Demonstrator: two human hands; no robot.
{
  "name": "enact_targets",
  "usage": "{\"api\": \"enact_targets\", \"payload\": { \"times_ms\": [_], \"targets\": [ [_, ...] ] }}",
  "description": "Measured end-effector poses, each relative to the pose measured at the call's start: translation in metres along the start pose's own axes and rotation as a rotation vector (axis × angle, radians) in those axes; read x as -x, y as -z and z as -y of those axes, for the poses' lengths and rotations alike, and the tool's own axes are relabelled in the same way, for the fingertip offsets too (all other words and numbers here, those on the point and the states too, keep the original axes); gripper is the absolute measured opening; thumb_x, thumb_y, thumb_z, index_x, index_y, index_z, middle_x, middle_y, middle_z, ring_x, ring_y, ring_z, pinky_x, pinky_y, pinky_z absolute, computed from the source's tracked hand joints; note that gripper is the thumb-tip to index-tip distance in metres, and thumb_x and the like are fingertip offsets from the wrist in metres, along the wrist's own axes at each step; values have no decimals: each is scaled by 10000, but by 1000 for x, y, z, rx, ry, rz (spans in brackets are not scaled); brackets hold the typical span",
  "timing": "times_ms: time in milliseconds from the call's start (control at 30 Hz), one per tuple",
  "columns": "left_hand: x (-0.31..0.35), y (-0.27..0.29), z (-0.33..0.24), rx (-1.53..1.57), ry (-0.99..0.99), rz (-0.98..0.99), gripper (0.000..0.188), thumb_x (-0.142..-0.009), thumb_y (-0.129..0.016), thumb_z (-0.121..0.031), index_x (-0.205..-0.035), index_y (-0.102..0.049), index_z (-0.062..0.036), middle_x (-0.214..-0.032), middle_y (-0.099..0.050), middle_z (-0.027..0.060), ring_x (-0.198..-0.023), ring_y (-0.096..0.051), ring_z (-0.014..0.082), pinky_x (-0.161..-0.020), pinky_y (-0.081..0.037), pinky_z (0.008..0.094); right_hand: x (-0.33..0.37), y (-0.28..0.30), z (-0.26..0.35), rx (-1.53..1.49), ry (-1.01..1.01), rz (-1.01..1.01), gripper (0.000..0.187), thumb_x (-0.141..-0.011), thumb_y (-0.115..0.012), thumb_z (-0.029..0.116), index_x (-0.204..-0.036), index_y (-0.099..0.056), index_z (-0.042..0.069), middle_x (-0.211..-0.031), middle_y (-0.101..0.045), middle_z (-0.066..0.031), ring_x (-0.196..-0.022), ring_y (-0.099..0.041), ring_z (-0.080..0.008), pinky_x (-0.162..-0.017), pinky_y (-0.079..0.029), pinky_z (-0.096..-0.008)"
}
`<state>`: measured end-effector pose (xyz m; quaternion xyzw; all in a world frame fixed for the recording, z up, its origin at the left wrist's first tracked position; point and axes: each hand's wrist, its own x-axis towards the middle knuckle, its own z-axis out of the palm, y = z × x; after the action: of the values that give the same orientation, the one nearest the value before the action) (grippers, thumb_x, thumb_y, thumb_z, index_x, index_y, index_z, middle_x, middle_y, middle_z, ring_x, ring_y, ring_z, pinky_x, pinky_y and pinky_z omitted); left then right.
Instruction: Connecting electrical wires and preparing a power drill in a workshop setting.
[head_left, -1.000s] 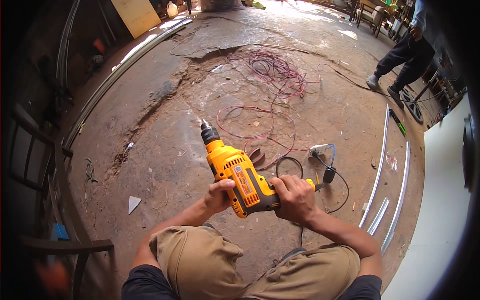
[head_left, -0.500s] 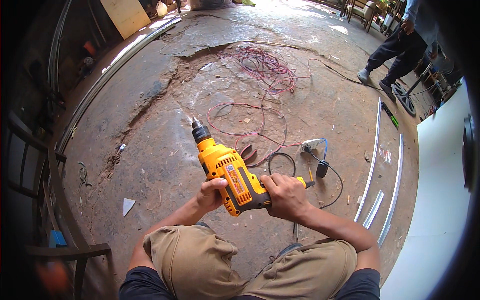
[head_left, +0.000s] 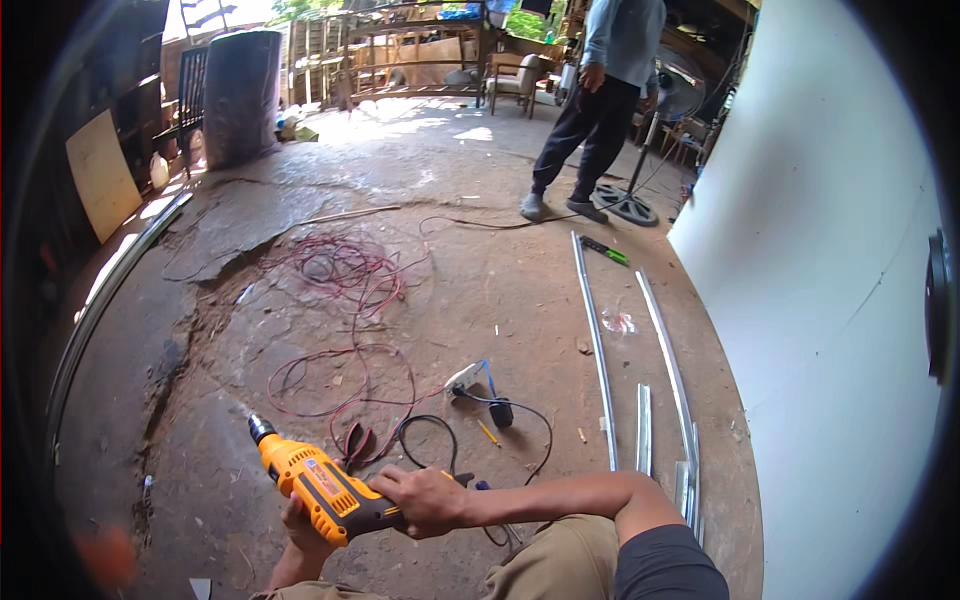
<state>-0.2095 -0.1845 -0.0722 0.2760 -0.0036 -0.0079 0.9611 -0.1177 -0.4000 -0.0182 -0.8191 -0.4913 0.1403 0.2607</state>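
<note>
Two hands are engaged on one tool. The handle of one yellow-and-black power drill (head_left: 320, 485) is gripped by the right hand (head_left: 428, 500), whose fingers are wrapped around it. The drill body is supported by the left hand (head_left: 303, 532), which is cupped against its left side; the fingers of that hand are partly hidden, and whether the trigger is pressed cannot be told.

The drill is held in front of the person, at the lower left of the view. Its long axis is set diagonally: the chuck (head_left: 261, 428) is directed forward and to the left, the rear end toward the person, and the handle is extended to the right.

On the floor (head_left: 530, 330), one pair of pliers (head_left: 366, 440) is seen just beyond the drill. Farther right are placed one white outlet block (head_left: 464, 378), one black adapter (head_left: 501, 412) and one yellow pencil (head_left: 488, 433). One tangle of red cable (head_left: 345, 272) is spread farther forward. At the right, two long metal strips (head_left: 597, 350) and at least two shorter strips (head_left: 644, 430) are laid out.
</note>
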Motion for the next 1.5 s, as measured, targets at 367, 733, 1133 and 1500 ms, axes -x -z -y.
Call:
{"api": "enact_targets", "payload": {
  "times_ms": [367,733,1133,1500],
  "targets": [
    [-8,-21,-8,85,127,31,769,-758,-794,-321,-1352,-403,-26,-1225,-591,166,-1087,-640,305,-974,-521,482,0,2,-8,-14,96,-246,445,-595,-711,97,-976,-495,20,-934,-543,-162,-908,-552,-340,-749,-491,-424],
    [-4,-30,-10,92,114,25,780,-742,-769,-272,-1359,-378,0,-1215,-578,215,-1071,-639,336,-958,-532,491,1,3,-3,25,128,-332,437,-584,-706,95,-954,-485,27,-900,-531,-138,-908,-548,-317,-685,-507,-419],
    [-6,-34,-9,122,96,-5,758,-721,-728,-250,-1346,-381,2,-1197,-583,191,-1063,-640,329,-942,-540,497,-1,5,-9,39,179,-336,419,-615,-700,130,-986,-531,34,-940,-556,-120,-965,-548,-318,-724,-518,-408],
    [-5,-25,-12,103,49,27,787,-705,-769,-243,-1341,-388,22,-1167,-591,220,-1069,-638,355,-942,-543,490,-8,10,0,-3,298,-460,485,-611,-721,104,-1052,-534,29,-995,-548,-137,-998,-532,-338,-849,-486,-417]
  ]
}}
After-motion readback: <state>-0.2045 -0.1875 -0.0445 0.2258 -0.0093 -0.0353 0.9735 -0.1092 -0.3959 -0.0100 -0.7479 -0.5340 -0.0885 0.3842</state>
